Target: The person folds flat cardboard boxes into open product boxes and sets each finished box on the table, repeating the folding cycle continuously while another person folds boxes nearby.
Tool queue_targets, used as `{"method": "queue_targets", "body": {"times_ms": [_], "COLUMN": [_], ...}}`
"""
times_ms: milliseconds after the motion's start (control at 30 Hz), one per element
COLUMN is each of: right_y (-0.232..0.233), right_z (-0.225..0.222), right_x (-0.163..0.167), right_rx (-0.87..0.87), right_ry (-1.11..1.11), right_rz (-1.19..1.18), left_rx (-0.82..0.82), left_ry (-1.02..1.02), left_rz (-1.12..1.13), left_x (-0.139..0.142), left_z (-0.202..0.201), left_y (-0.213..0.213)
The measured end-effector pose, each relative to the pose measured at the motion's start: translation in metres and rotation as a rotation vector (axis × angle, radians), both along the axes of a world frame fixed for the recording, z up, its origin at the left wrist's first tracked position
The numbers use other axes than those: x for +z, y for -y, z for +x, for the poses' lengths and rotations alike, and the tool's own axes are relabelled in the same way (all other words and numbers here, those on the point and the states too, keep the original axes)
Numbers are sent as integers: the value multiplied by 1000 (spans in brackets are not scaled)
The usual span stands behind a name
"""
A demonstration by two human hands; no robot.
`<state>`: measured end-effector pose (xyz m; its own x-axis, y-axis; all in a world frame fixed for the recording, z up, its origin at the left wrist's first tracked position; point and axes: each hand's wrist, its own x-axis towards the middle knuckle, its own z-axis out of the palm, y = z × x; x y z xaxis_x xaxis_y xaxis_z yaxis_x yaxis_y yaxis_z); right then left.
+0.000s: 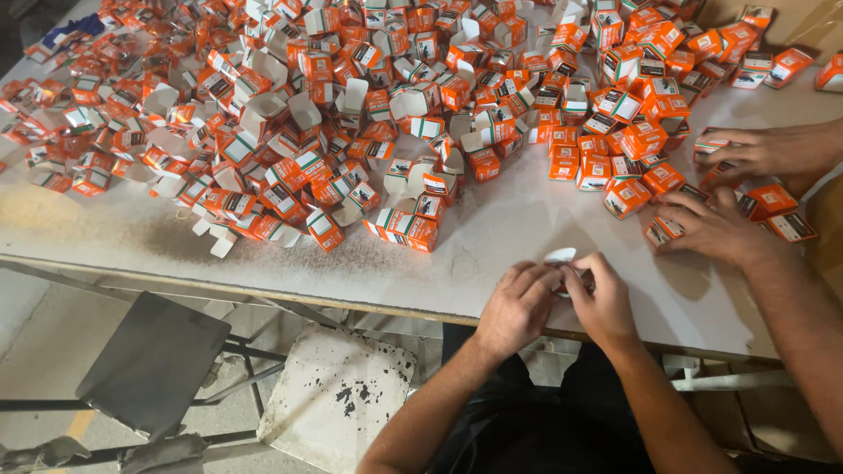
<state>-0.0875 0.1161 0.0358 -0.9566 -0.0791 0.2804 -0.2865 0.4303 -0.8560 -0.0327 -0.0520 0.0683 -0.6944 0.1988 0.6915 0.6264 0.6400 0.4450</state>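
While both of the wearer's hands meet at the near edge of the table (132, 230), the left hand (518, 307) and right hand (604, 303) are pressed together, fingers curled and pinched on a small white piece (559, 256) of which only a pale upper edge shows; whether it is a flat carton blank or something else cannot be told. Judged from this grip, the step in hand is the folding or closing of one small item, and the following move would call for a firm fingertip hold and a steady turn of the piece. Just beyond the hands lies bare, scuffed tabletop; farther across the table spreads a heap of small orange-and-white cartons (369, 114), many with white flaps open. At the table's right end, a co-worker's two hands (746, 189) rest among cartons. Below the table's near edge stand a grey metal stool (154, 362) and a speckled white slab (338, 395).
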Motion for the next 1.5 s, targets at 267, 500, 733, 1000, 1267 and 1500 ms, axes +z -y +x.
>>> {"method": "queue_targets", "body": {"times_ms": [267, 500, 733, 1000, 1267, 1500], "right_y": [-4, 2, -6, -10, -5, -2], "right_z": [22, 11, 4, 5, 10, 11], "right_x": [19, 9, -9, 5, 20, 21], "right_rx": [223, 239, 196, 406, 340, 358], "right_ry": [-425, -354, 37, -313, -344, -358], "right_rz": [231, 285, 68, 86, 95, 90], "left_rx": [95, -78, -59, -25, -60, -94], "left_ry": [-22, 233, 178, 287, 283, 307], "left_rz": [97, 322, 135, 243, 224, 219], "left_x": [0, -16, -23, -27, -27, -11], "left_z": [-5, -8, -8, -6, -7, -2], "left_y": [-3, 10, 16, 14, 16, 15]}}
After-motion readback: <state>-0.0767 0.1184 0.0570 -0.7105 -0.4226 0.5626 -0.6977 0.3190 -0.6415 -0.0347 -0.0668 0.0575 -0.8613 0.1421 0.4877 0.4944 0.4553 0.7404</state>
